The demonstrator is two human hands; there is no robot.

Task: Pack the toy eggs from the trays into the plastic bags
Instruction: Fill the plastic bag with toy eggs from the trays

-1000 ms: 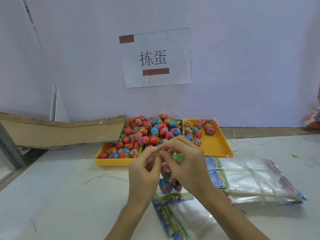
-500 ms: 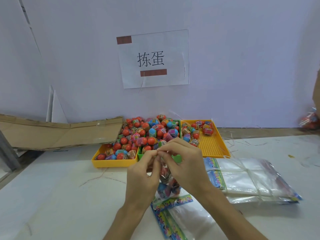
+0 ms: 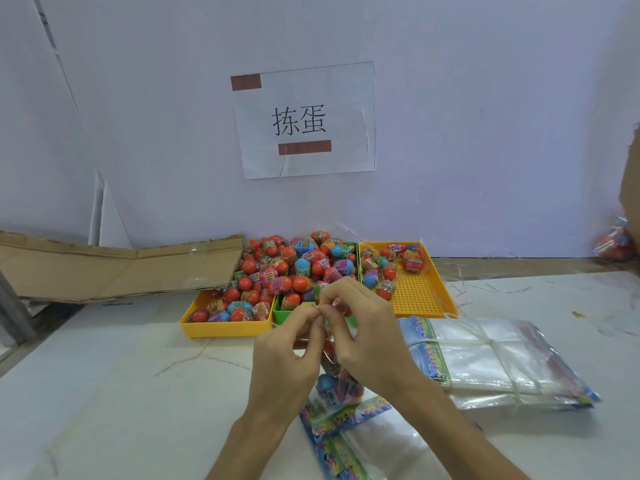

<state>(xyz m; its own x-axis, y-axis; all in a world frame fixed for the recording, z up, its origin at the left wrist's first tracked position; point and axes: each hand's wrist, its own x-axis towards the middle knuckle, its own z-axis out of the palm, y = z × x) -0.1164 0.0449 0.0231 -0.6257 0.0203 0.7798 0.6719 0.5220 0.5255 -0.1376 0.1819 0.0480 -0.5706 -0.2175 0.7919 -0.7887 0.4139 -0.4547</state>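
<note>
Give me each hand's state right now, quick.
Left hand: closed, fingertips pinching the top of the bag of eggs.
Right hand: closed, pinching the same bag top.

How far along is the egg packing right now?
Done: little that shows; a few bagged eggs lie in the right tray. In hand: left hand and right hand pinch the top of a filled bag. Left: two heaped trays and a stack of empty bags.
</note>
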